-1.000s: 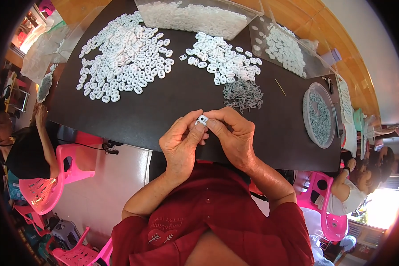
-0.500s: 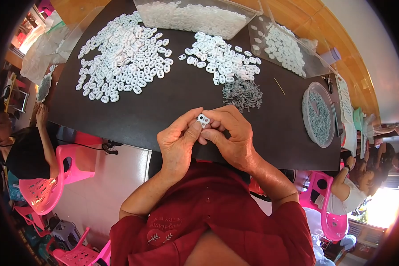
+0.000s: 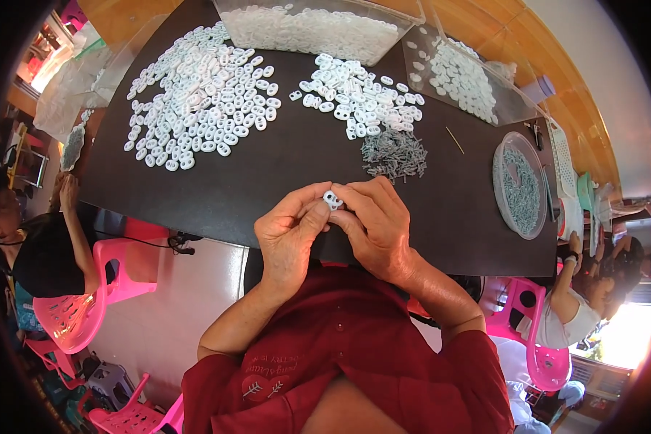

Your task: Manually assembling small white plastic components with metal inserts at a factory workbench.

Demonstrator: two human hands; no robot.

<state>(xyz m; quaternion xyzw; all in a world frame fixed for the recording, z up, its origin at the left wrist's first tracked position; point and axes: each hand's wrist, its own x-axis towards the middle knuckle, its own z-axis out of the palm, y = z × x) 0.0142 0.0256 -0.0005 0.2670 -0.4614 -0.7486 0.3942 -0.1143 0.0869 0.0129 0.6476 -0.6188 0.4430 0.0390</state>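
A deep-red short-sleeved shirt is worn, with small buttons and perhaps a heart-shaped print.

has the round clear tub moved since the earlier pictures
No, the round clear tub sits in the same spot relative to the dark table.

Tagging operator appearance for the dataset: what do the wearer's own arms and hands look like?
The left hand and right hand are ungloved, with nothing visible on the wrists. The forearms are bare below short, dark red sleeves.
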